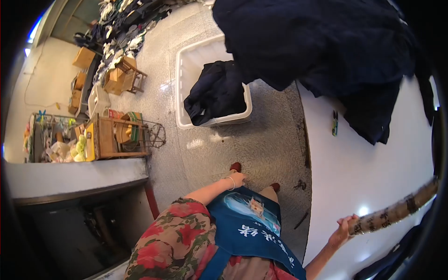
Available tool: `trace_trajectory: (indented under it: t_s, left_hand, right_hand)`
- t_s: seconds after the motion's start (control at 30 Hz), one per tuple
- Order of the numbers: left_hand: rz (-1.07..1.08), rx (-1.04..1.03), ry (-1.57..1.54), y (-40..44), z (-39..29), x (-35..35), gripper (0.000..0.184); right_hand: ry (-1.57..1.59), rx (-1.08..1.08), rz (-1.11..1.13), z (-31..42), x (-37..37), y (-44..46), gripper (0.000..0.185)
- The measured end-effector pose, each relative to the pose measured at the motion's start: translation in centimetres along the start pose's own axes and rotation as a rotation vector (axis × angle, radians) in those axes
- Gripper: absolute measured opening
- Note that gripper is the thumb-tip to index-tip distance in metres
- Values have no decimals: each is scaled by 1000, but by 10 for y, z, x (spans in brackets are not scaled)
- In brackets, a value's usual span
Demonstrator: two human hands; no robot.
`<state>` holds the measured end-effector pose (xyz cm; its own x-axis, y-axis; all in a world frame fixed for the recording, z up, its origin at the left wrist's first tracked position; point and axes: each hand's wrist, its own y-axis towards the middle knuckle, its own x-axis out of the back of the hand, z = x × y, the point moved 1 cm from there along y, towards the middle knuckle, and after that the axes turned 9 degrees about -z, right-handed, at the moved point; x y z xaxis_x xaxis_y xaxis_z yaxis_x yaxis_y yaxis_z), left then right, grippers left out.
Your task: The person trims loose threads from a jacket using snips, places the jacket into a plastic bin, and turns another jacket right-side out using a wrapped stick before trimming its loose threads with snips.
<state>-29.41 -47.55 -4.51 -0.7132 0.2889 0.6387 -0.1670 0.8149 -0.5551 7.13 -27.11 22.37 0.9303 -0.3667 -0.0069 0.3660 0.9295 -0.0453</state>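
My left hand (237, 180), with a bracelet at the wrist, hangs in front of the blue apron (252, 233), above the floor. Its fingers look curled, and whether they hold anything is too small to tell. On the right, my right hand (344, 231) grips the near end of a long brown taped roll with dark handwriting (392, 214), over the white table (326, 177). Dark navy cloth (317, 42) is heaped on the table's far part and hangs over its edge. Small green-handled snips (335, 123) lie beside the cloth.
A white plastic bin (184, 112) with dark cloth (217, 93) stands on the speckled floor (186, 158). At the left are a wooden stool (133, 77), a wooden cabinet (109, 140) and a pale counter (79, 177). Piled garments (126, 32) lie at the far left.
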Motion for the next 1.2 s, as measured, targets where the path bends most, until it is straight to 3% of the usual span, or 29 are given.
trace_trajectory:
  t_s: [0.13,0.2,0.27,0.33,0.47,0.57,0.67,0.73,0.9,0.97,1.0,1.1,1.2]
  left_hand:
    - [-84,196,-179,-7,51,-9,24]
    - [-147,349,-360,-21,79,-11,24]
    - [-251,450,-401,-37,104,-14,26]
    - [-340,489,-510,-66,138,-31,28]
    - [-412,701,-614,-104,162,-68,28]
    - [-394,859,-694,-133,162,-87,27]
    - [-419,959,-764,-164,165,-112,26]
    - [-454,994,-830,-179,167,-127,25]
    - [-447,1109,-1111,-183,167,-145,25]
    - [-363,1066,-935,-176,159,-121,25]
    - [-322,1042,-845,-172,157,-109,25]
    - [-441,939,-947,-155,159,-101,24]
    - [-501,853,-1026,-142,163,-92,23]
  right_hand:
    - [90,-194,572,-44,-92,-19,44]
    - [-51,-302,601,-18,-174,-75,44]
    - [-252,-158,846,-30,-221,-105,42]
    - [-251,-135,917,-39,-254,-150,40]
    - [-276,150,961,-97,-319,-181,34]
    - [-547,176,1047,-179,-357,-194,33]
    - [-1176,356,1152,-258,-366,-214,34]
    - [-1266,207,1273,-286,-363,-216,34]
    - [-1080,150,1277,-241,-320,-218,34]
    - [-1035,95,1226,-200,-333,-224,35]
    - [-1031,131,1184,-201,-338,-224,34]
    - [-1048,319,1070,-235,-338,-211,27]
    - [-1155,-393,1141,-267,-336,-183,19]
